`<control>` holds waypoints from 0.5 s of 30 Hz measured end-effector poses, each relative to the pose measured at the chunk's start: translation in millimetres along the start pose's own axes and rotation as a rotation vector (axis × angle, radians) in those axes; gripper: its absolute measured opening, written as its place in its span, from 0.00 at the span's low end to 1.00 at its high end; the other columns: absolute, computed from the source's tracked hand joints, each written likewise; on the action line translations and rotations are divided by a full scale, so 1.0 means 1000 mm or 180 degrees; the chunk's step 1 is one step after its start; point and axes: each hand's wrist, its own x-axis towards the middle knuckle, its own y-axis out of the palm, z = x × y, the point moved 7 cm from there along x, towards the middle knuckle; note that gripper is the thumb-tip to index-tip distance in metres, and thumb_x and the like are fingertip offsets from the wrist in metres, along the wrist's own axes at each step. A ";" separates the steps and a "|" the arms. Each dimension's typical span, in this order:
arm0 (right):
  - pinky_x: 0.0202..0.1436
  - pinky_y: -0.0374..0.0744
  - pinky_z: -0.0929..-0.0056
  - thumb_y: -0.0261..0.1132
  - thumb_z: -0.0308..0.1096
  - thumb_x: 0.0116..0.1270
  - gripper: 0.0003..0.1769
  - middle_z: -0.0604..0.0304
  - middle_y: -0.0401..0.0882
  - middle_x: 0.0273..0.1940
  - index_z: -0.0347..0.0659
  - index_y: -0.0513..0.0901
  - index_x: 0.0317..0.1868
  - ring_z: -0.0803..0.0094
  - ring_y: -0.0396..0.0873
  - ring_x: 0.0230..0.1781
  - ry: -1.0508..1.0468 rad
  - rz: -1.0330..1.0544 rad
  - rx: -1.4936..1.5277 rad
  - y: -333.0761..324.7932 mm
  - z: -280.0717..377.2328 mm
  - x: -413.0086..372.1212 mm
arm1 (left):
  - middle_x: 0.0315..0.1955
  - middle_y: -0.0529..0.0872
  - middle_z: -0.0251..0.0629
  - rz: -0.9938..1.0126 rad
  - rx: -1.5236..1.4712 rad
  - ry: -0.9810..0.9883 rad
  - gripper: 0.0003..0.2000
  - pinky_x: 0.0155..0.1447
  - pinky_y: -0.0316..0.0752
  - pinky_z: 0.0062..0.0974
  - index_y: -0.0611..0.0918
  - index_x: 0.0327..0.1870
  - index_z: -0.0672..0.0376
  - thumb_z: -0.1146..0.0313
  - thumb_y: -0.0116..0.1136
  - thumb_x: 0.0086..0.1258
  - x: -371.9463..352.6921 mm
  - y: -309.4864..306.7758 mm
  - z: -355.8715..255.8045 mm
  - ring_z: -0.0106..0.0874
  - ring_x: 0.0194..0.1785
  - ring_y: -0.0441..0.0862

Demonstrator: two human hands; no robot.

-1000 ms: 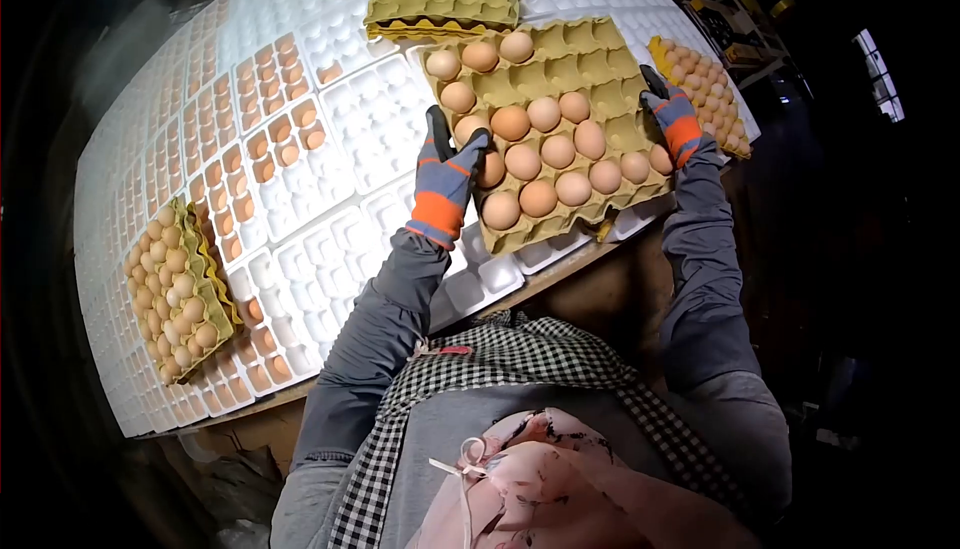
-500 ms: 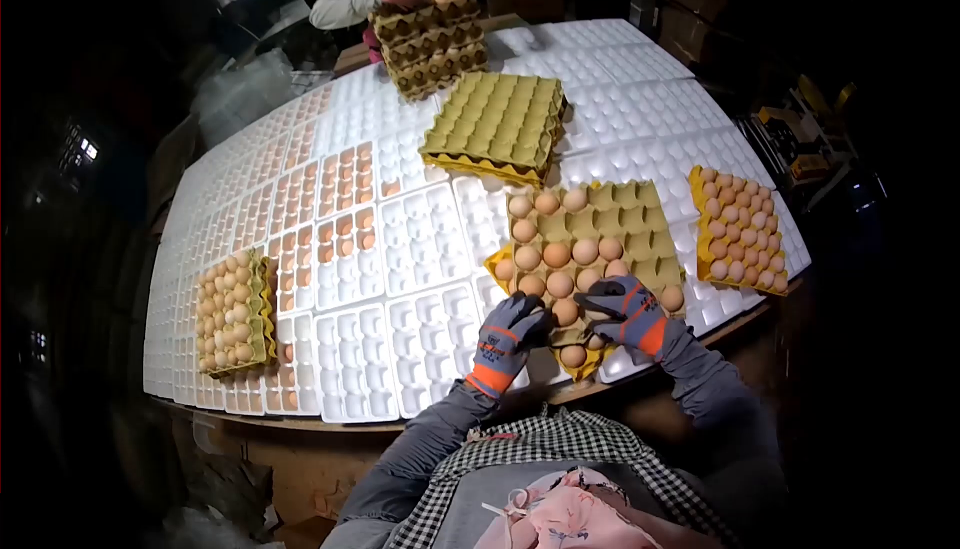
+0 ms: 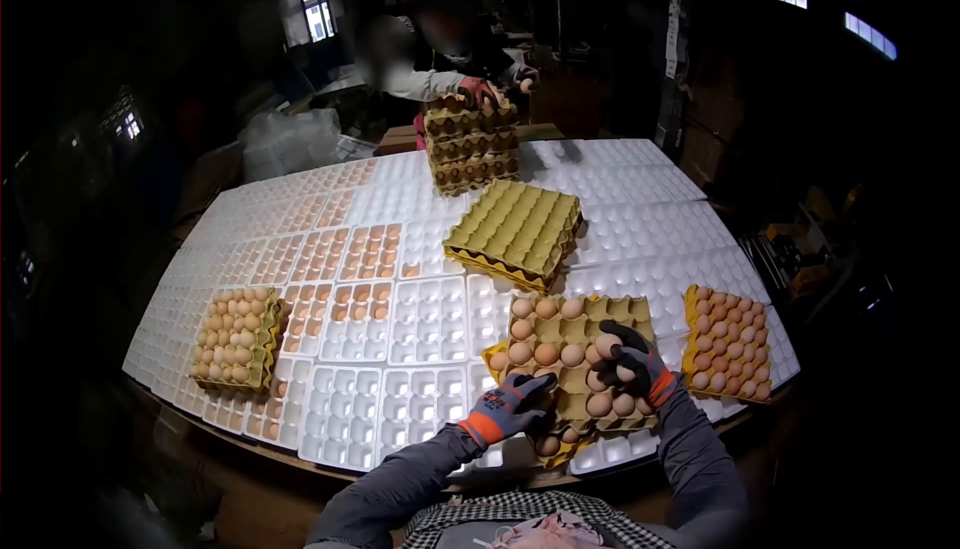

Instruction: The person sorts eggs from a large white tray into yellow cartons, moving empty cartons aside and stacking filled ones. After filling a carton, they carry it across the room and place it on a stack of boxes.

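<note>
A partly filled egg tray (image 3: 625,312) of olive pulp lies in front of me on a yellow tray, with brown eggs in its left and lower parts. My left hand (image 3: 508,407), in a grey and orange glove, is at the tray's lower left, its fingers curled over the edge; what they hold, if anything, is hidden. On the tray's right side, my right hand (image 3: 635,361) wears a matching glove. Its fingers are bent around eggs (image 3: 608,346) near the right edge. Loose-looking eggs (image 3: 547,445) show at the lower corner.
White moulded trays (image 3: 340,414) cover the table, some holding eggs. Full egg trays stand at left (image 3: 228,339) and right (image 3: 728,344). Behind the middle is an empty tray stack (image 3: 515,229). Beyond it, a co-worker's gloved hands (image 3: 480,92) are over a taller stack (image 3: 472,154).
The view has tilted upward. My right hand has moved up along the tray's right side, and eggs sit in different places there. My left hand has opened slightly away from my right.
</note>
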 end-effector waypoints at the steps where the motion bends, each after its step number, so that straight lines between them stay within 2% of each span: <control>1: 0.42 0.85 0.66 0.66 0.38 0.66 0.35 0.55 0.73 0.58 0.40 0.64 0.71 0.64 0.81 0.49 -0.0394 0.0066 -0.0335 -0.006 0.013 0.000 | 0.58 0.71 0.50 -0.0170 0.0315 0.0071 0.28 0.58 0.74 0.41 0.70 0.69 0.41 0.63 0.59 0.65 0.003 -0.007 0.004 0.49 0.57 0.74; 2: 0.50 0.84 0.60 0.70 0.42 0.63 0.39 0.50 0.63 0.68 0.47 0.64 0.72 0.58 0.76 0.60 -0.0226 0.0358 -0.0956 -0.021 0.012 0.017 | 0.61 0.69 0.53 -0.0315 0.0637 0.0120 0.28 0.60 0.73 0.41 0.71 0.68 0.40 0.62 0.59 0.65 0.008 -0.012 0.006 0.51 0.59 0.71; 4: 0.60 0.78 0.54 0.72 0.49 0.58 0.42 0.47 0.52 0.74 0.57 0.65 0.72 0.53 0.66 0.68 -0.1581 0.0114 -0.5191 0.012 0.023 0.036 | 0.65 0.65 0.53 -0.0005 0.1729 -0.0121 0.25 0.55 0.75 0.44 0.74 0.65 0.41 0.61 0.58 0.64 0.026 -0.010 -0.006 0.50 0.61 0.70; 6: 0.66 0.72 0.52 0.73 0.55 0.54 0.41 0.48 0.42 0.77 0.62 0.69 0.69 0.47 0.60 0.70 0.0048 0.0220 -0.6731 0.049 0.010 0.052 | 0.68 0.62 0.50 0.0263 0.2604 -0.0305 0.21 0.49 0.75 0.48 0.76 0.61 0.40 0.61 0.55 0.64 0.044 0.009 -0.008 0.48 0.60 0.71; 7: 0.64 0.74 0.53 0.72 0.57 0.53 0.43 0.53 0.40 0.78 0.61 0.69 0.69 0.44 0.64 0.67 0.0690 0.0456 -0.6990 0.052 -0.007 0.067 | 0.72 0.61 0.37 0.0198 0.2775 -0.0248 0.22 0.39 0.75 0.47 0.76 0.63 0.47 0.67 0.49 0.66 0.048 0.022 0.003 0.45 0.59 0.71; 8: 0.62 0.75 0.53 0.74 0.57 0.49 0.43 0.55 0.41 0.78 0.60 0.72 0.67 0.42 0.64 0.66 0.0710 0.0392 -0.6996 0.047 -0.014 0.077 | 0.72 0.61 0.38 0.0032 0.2544 -0.0390 0.19 0.40 0.76 0.48 0.80 0.58 0.47 0.65 0.50 0.66 0.053 0.030 0.016 0.46 0.60 0.71; 9: 0.61 0.77 0.52 0.76 0.57 0.46 0.42 0.57 0.43 0.78 0.59 0.76 0.64 0.41 0.65 0.65 0.0730 0.0328 -0.7002 0.043 -0.021 0.087 | 0.69 0.65 0.36 -0.0085 0.2650 -0.0371 0.15 0.46 0.75 0.51 0.82 0.52 0.42 0.61 0.52 0.65 0.055 0.031 0.017 0.47 0.58 0.72; 10: 0.60 0.77 0.52 0.78 0.54 0.43 0.41 0.55 0.47 0.77 0.57 0.78 0.61 0.42 0.65 0.65 0.0576 0.0227 -0.6798 0.050 -0.010 0.081 | 0.69 0.65 0.35 -0.0142 0.2337 -0.0493 0.13 0.49 0.76 0.49 0.84 0.49 0.42 0.60 0.53 0.65 0.056 0.020 0.012 0.47 0.59 0.72; 11: 0.62 0.76 0.53 0.79 0.51 0.40 0.41 0.55 0.49 0.76 0.57 0.79 0.60 0.44 0.66 0.65 0.0138 0.0072 -0.6445 0.044 -0.005 0.078 | 0.68 0.67 0.38 -0.0037 0.2226 -0.0576 0.13 0.52 0.77 0.44 0.84 0.48 0.41 0.60 0.56 0.63 0.059 0.018 0.019 0.48 0.58 0.73; 12: 0.64 0.74 0.52 0.80 0.49 0.39 0.41 0.51 0.52 0.74 0.54 0.80 0.58 0.47 0.66 0.65 -0.0212 -0.0305 -0.6044 0.040 0.000 0.071 | 0.67 0.68 0.41 -0.0276 0.2016 -0.0592 0.16 0.54 0.77 0.41 0.83 0.51 0.38 0.62 0.60 0.60 0.051 0.004 0.010 0.50 0.58 0.72; 13: 0.63 0.74 0.54 0.79 0.47 0.42 0.38 0.49 0.58 0.71 0.49 0.81 0.57 0.53 0.68 0.64 -0.1451 -0.0398 -0.5235 0.019 0.001 0.068 | 0.64 0.71 0.42 -0.1040 0.1542 -0.0551 0.18 0.54 0.77 0.39 0.82 0.54 0.42 0.62 0.62 0.61 0.036 -0.009 0.005 0.47 0.56 0.74; 14: 0.58 0.78 0.60 0.77 0.44 0.48 0.36 0.50 0.66 0.65 0.46 0.78 0.60 0.59 0.73 0.59 -0.1453 -0.0428 -0.3679 0.013 0.003 0.062 | 0.61 0.74 0.42 -0.1872 0.1122 -0.0559 0.20 0.54 0.77 0.37 0.80 0.57 0.45 0.62 0.63 0.61 0.014 -0.022 0.004 0.44 0.55 0.76; 15: 0.53 0.79 0.64 0.71 0.48 0.55 0.35 0.52 0.70 0.61 0.44 0.75 0.62 0.62 0.75 0.54 -0.1032 -0.0349 -0.2786 0.037 0.000 0.046 | 0.53 0.79 0.37 -0.1874 -0.1191 -0.0487 0.21 0.48 0.78 0.30 0.80 0.57 0.49 0.65 0.65 0.62 -0.002 -0.025 0.017 0.35 0.48 0.78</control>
